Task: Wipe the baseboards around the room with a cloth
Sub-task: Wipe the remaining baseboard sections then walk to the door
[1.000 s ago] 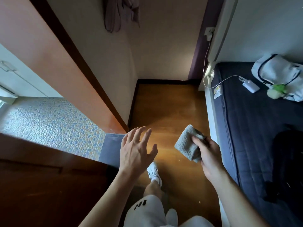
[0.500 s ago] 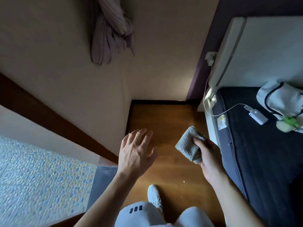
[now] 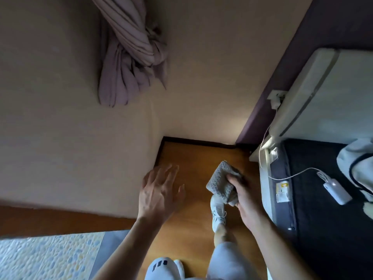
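A folded grey cloth [image 3: 221,181] is gripped in my right hand [image 3: 245,201], held in the air above the wooden floor. My left hand [image 3: 159,194] hovers to its left with fingers spread and nothing in it, close to the cream wall. A dark baseboard [image 3: 198,142] runs along the foot of the far wall and turns down the left wall at the corner [image 3: 159,152]. Both hands are well short of it.
A narrow strip of wooden floor [image 3: 191,229] lies between the left wall and a bed with a dark mattress [image 3: 327,229]. A white charger and cable [image 3: 335,190] rest on the bed. A knotted curtain [image 3: 131,55] hangs on the wall. My white shoe [image 3: 218,211] steps forward.
The view has advanced toward the corner and tilted up the wall. The doorway at left has slid out of view. My right foot has stepped forward under the cloth.
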The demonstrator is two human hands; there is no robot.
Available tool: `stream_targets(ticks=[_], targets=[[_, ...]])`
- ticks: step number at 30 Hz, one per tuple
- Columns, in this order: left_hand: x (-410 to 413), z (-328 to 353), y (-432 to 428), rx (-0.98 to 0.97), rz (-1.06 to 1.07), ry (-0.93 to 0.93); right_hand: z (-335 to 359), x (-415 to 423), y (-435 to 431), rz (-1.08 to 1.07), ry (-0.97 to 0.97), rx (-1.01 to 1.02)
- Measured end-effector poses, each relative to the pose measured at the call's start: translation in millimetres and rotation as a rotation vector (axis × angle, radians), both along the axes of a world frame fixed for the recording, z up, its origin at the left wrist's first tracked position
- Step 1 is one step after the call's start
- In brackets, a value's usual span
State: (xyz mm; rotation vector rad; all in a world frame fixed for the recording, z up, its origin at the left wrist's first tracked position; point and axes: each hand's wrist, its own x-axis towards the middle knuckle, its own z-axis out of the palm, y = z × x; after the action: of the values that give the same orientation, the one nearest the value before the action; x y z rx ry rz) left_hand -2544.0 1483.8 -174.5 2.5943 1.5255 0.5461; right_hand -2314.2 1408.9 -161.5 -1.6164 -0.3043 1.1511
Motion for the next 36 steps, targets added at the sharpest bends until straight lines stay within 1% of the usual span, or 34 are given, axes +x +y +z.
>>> stream_targets(ticks=[5,8,11,15,19,23,26,30,36], targets=[[56,-12,54,-0.022,0.138,0.005,7,65,85,0.172,-0.098,0.016],[77,-7,72,-0.015,0.248,-0.012,14,90,131,0.299,-0.103,0.014],[88,2,78,-0.016,0.374,-0.025,20,99,172,0.453,-0.113,0.033],[83,5,63,-0.075,0.559,-0.003,20,82,205,0.639,-0.073,0.039],[69,-1,28,-0.128,0.719,-0.001,6,53,213,0.826,-0.065,0.021],[59,-7,-9,-0.168,0.868,0.006,4,23,204,0.984,0.003,0.005],[56,-16,-40,-0.194,0.943,-0.001,-1,2,190,1.044,0.019,0.009],[52,-38,-71,-0.220,1.022,-0.021,-19,-24,181,1.091,0.107,-0.028],[52,-100,-87,-0.290,1.157,-0.017,-88,-52,182,1.175,0.117,-0.149]])
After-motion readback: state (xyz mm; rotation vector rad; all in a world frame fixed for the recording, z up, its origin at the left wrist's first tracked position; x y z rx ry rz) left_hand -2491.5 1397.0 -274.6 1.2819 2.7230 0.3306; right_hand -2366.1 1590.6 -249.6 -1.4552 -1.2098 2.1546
